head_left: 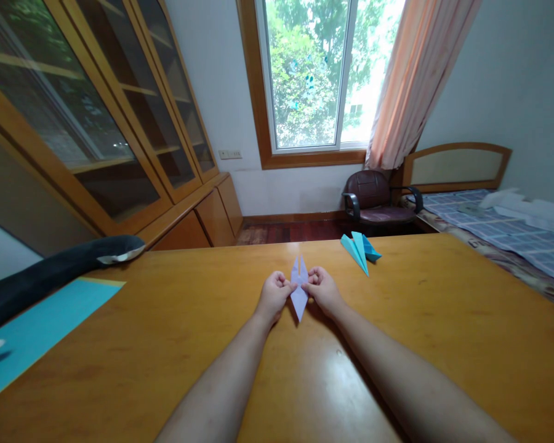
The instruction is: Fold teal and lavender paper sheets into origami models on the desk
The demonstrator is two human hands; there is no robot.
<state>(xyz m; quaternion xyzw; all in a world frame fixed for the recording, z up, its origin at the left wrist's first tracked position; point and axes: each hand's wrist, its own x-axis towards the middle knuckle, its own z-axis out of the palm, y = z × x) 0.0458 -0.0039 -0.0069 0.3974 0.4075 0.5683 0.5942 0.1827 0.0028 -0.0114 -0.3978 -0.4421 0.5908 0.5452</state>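
A small piece of folded lilac origami paper (299, 301) is held up just above the wooden table, between both hands. It is a narrow diamond with one point toward me and two slim points, split by a gap, toward the window. My left hand (274, 296) pinches its left edge, the thumb resting on the face of the paper. On the opposite edge my right hand (324, 290) grips it the same way, thumb on top and fingers curled. The fingertips under the paper are hidden.
A light-blue paper plane (356, 251) lies near the table's far edge, beside a darker blue folded paper boat (372, 250). At the left, a black curved lamp-like object (64, 264) extends over a turquoise sheet (50, 332). Beyond the wooden table (175, 344) stands a maroon armchair (373, 191).
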